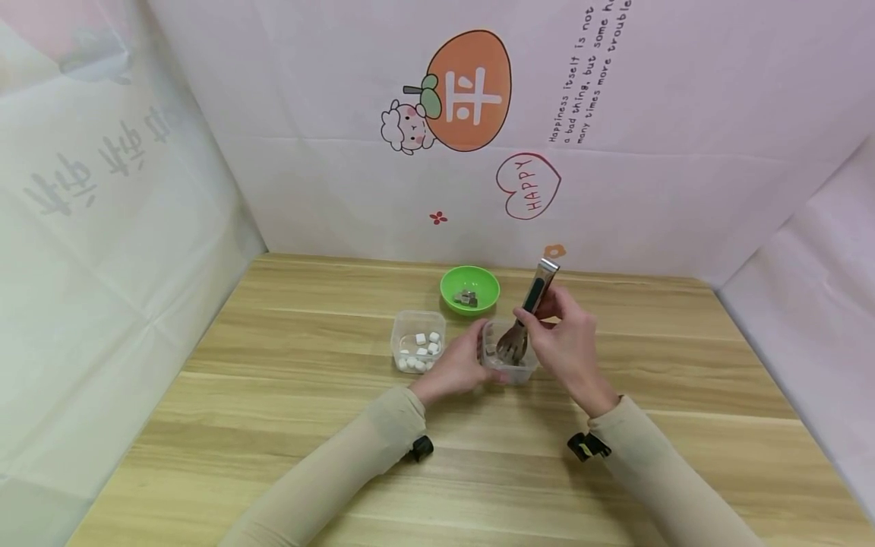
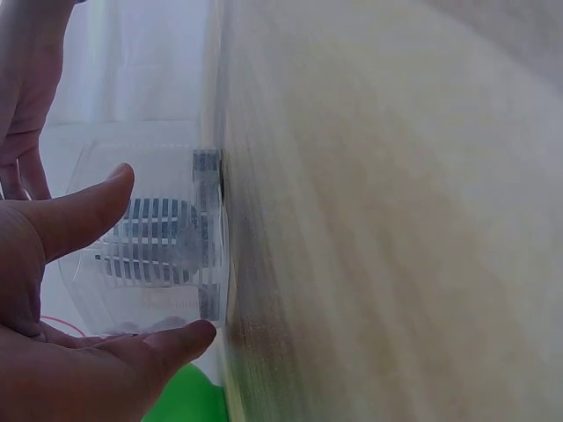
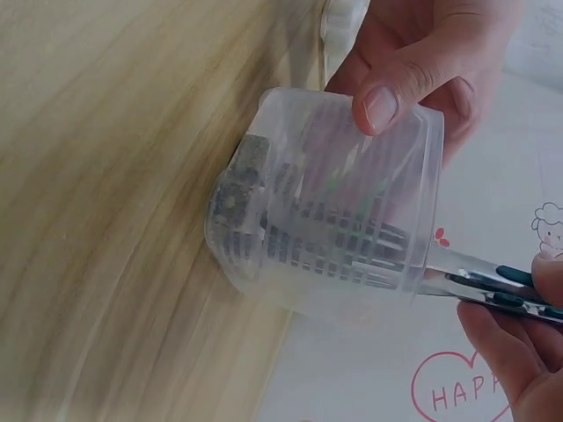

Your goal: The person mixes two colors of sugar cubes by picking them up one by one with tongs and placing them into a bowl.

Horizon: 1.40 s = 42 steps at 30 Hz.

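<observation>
My left hand (image 1: 463,363) grips a clear plastic container (image 1: 528,370) from its left side, thumb and fingers on opposite walls. Several dark grey cubes (image 3: 236,202) lie at the container's bottom. In my right hand (image 1: 566,334) is a pair of metal food tongs (image 1: 536,295) with dark grips, pinched between thumb and fingers. The slotted heads of the tongs (image 2: 158,230) point down inside the container, near the cubes. Whether the heads hold a cube I cannot tell.
Left of my left hand stands a second clear container (image 1: 418,323) with several white cubes (image 1: 421,351). Behind the two containers sits a green bowl (image 1: 470,278) with several grey cubes (image 1: 465,298). A printed white sheet (image 1: 328,197) rises at the back edge of the wooden table (image 1: 307,456).
</observation>
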Each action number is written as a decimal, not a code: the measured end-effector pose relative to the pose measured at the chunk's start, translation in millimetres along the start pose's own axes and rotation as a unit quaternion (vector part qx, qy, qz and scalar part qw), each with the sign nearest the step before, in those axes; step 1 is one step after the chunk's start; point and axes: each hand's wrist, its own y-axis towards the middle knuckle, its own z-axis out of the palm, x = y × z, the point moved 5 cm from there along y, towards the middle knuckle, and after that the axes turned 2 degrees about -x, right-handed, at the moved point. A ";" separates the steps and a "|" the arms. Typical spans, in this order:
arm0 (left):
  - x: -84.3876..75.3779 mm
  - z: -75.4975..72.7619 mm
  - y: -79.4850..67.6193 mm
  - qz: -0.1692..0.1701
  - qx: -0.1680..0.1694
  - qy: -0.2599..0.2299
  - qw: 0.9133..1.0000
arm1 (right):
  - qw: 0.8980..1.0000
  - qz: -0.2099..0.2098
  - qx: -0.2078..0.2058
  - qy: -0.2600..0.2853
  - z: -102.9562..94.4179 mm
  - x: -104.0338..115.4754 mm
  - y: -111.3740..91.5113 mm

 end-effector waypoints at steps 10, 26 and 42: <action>0.9 0.0 -0.4 -0.001 0.001 0.000 1.000 | 1.000 -0.009 0.013 -0.006 6.0 -2.2 1.4; -1.0 -0.8 -1.0 0.003 -0.001 -0.005 1.000 | 0.999 -0.018 -0.039 0.004 -5.7 6.1 3.5; -2.7 0.1 -2.1 -0.010 0.008 -0.027 1.000 | 0.992 -0.062 -0.106 0.011 -26.0 48.5 37.8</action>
